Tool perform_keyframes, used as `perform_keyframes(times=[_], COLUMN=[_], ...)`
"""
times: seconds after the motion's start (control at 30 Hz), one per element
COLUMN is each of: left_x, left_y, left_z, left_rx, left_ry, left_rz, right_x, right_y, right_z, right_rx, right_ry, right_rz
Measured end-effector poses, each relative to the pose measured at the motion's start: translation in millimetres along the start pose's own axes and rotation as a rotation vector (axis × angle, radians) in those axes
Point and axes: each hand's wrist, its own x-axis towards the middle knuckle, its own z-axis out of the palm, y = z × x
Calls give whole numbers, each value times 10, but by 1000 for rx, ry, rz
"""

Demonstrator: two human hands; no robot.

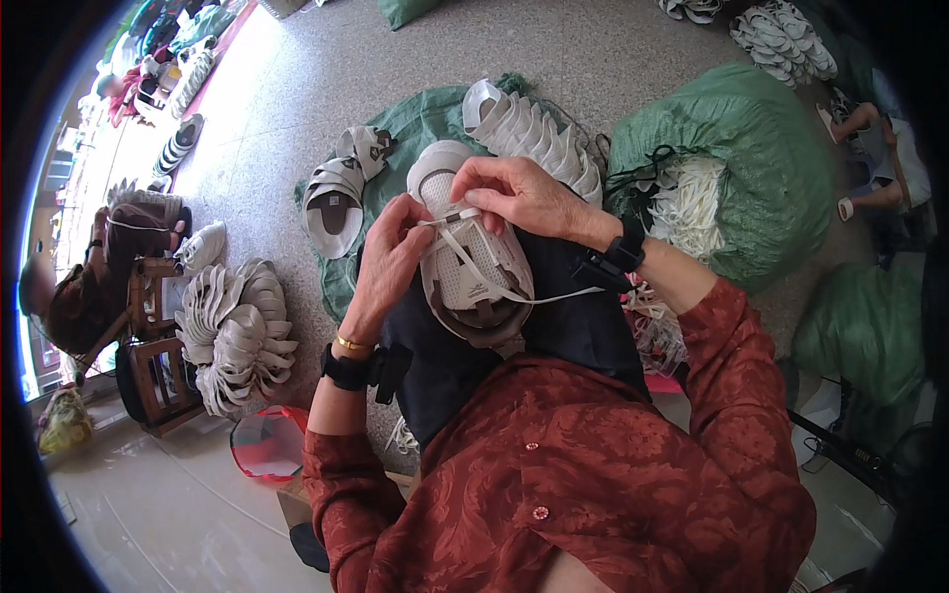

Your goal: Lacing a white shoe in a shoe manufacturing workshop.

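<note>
A white and beige shoe upper (445,282) rests on my lap, its toe pointing away from me. A flat white shoelace (559,296) crosses its opening and trails off to the right across my thigh. On the upper's left side, my left hand (390,252) pinches the lace between thumb and fingertips. My right hand (519,193) reaches over the toe end with thumb and fingers closed around part of the lace near the eyelets. The exact spot of that pinch is partly hidden by the fingers.
Stacked shoe uppers (534,138) and several loose ones (331,203) lie on a green sheet (415,114) ahead. At right stands a green sack (761,148) with white laces (692,208). Left are bundled uppers (237,331), a wooden chair (158,385), a red basket (267,445); people sit on both sides.
</note>
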Motion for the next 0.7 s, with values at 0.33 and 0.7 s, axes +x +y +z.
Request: perform_keyframes(times=[0.33, 0.7], left_x=[14, -36], left_y=[-47, -51], left_z=[-112, -100], left_rx=[-296, -265], left_ry=[-120, -117], left_rz=[-181, -156], right_x=[-14, -35], right_y=[-5, 117], right_z=[-33, -51], right_rx=[-138, 27], right_ry=[42, 29], right_rz=[18, 94])
